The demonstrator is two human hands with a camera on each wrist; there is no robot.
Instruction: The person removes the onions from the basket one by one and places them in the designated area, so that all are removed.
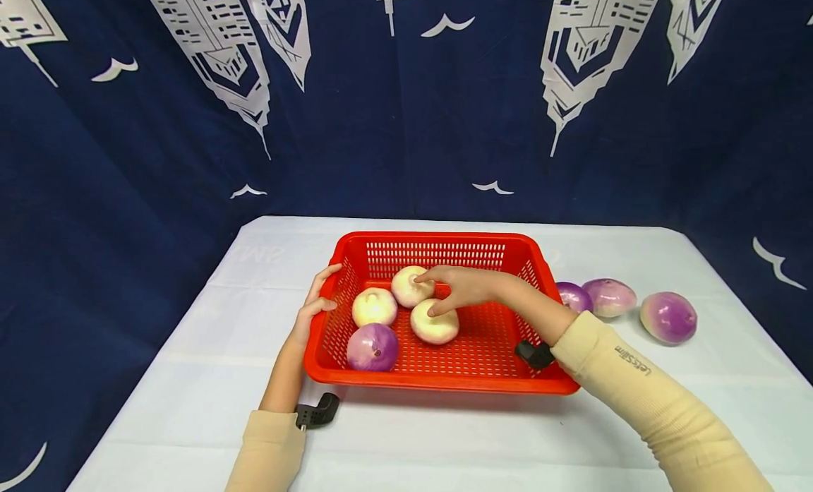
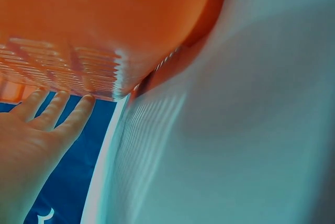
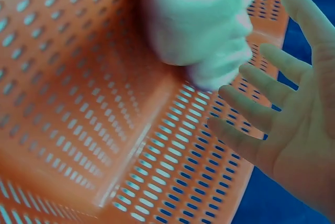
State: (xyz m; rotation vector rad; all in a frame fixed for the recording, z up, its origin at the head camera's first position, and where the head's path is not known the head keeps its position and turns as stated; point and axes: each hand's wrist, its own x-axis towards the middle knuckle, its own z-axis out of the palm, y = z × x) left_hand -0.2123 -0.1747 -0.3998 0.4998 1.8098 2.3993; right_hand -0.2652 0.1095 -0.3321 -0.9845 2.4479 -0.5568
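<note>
A red plastic basket (image 1: pixel 438 383) with slotted walls stands on the table. In it lie a purple turnip (image 1: pixel 372 347) and three with pale sides up: a left one (image 1: pixel 374 307), a back one (image 1: pixel 408 286) and a front one (image 1: pixel 435 324). My left hand (image 1: pixel 309 315) holds the basket's left rim, its thumb over the edge; in the left wrist view several fingers (image 2: pixel 76 116) lie against the outer wall. Over the back and front pale turnips reaches my right hand (image 1: pixel 466 286). Its fingers are spread; the right wrist view shows them beside the pale turnips (image 3: pixel 204 20) without closing round them.
Outside the basket on the right lie more purple turnips: one partly hidden by the basket (image 1: pixel 574 296), one behind (image 1: pixel 610 298) and one farther right (image 1: pixel 669 318). White cloth covers the table (image 1: pixel 444 442). A dark blue patterned curtain (image 1: pixel 394 146) hangs behind.
</note>
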